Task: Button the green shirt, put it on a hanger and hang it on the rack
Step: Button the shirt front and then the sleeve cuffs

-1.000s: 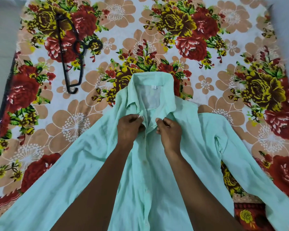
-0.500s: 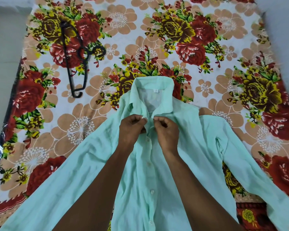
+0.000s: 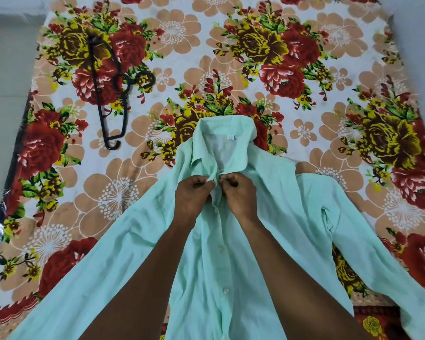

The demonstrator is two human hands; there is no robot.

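Observation:
A pale green shirt (image 3: 287,217) lies front-up on a flowered bedsheet, collar away from me and sleeves spread to both sides. My left hand (image 3: 193,200) pinches the left edge of the placket just below the collar. My right hand (image 3: 238,195) pinches the right edge at the same height, knuckles almost touching the left hand. White buttons (image 3: 225,290) show in a row down the placket below my hands. A black hanger (image 3: 108,94) lies flat on the sheet at the upper left, apart from the shirt. No rack is in view.
The flowered sheet (image 3: 304,77) covers a bed that fills most of the view. Grey floor (image 3: 3,106) runs along the left side and a grey wall (image 3: 417,57) along the right. A dark bed edge (image 3: 12,173) borders the left.
My two hands have drawn closer together at the top of the placket, bringing the two shirt edges together below the collar. The view shifted slightly, so the shirt and hanger sit lower in frame.

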